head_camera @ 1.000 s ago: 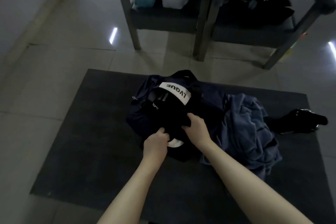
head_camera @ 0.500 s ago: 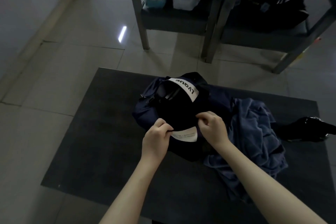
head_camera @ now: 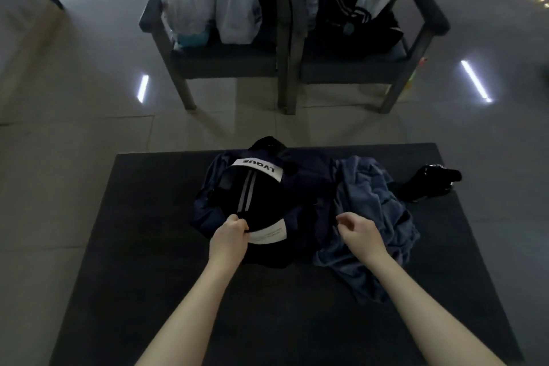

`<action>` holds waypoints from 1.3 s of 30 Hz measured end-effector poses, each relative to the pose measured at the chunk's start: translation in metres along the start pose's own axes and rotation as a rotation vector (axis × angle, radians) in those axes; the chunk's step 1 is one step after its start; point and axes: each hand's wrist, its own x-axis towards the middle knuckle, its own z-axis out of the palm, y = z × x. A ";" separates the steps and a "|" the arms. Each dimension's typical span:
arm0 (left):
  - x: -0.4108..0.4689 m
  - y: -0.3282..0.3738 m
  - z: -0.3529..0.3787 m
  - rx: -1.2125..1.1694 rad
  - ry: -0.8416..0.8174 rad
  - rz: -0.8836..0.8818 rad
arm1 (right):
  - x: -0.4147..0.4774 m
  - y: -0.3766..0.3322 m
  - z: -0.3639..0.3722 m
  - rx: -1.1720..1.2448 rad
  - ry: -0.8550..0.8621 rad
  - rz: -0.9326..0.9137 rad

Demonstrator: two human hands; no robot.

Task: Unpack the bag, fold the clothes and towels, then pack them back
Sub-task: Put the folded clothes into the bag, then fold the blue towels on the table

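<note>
My left hand is clamped, thumb against fingers, on the near edge of the black garment with thin white stripes. I take it there, I'd say, because that edge is the one free bit of cloth at the mouth and gives me something to draw it out by. The garment sits in the slumped navy fabric bag, which lies in the middle of the dark grey floor mat, towards its far edge. The bag's mouth gapes upward at me. Its white rectangular label with black lettering lies on the far rim and reads upside down from where I am, so the bag faces away, towards the chairs. The stripes run from that far label down to my pinch, so the garment's long axis seems to lie away-and-towards me, leaning slightly left at the near end. The bag itself is too collapsed for me to tell its own long axis. My right hand holds nothing, its fingers loosely curled and apart, hovering just beside the bag over the crumpled slate-blue cloth, which lies touching the bag's right side, apparently unpacked and not yet folded. Beyond it, near the mat's right edge, lies a shiny black item that I cannot identify.
</note>
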 end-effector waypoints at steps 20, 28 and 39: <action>-0.019 0.151 0.155 -0.027 -0.081 0.277 | 0.017 0.152 -0.042 -0.110 -0.082 0.038; -0.006 0.164 0.241 0.003 -0.228 0.175 | 0.045 0.211 -0.021 -0.420 -0.199 -0.089; -0.017 0.166 0.292 0.110 -0.131 0.065 | 0.013 0.251 -0.006 -0.448 0.066 -0.293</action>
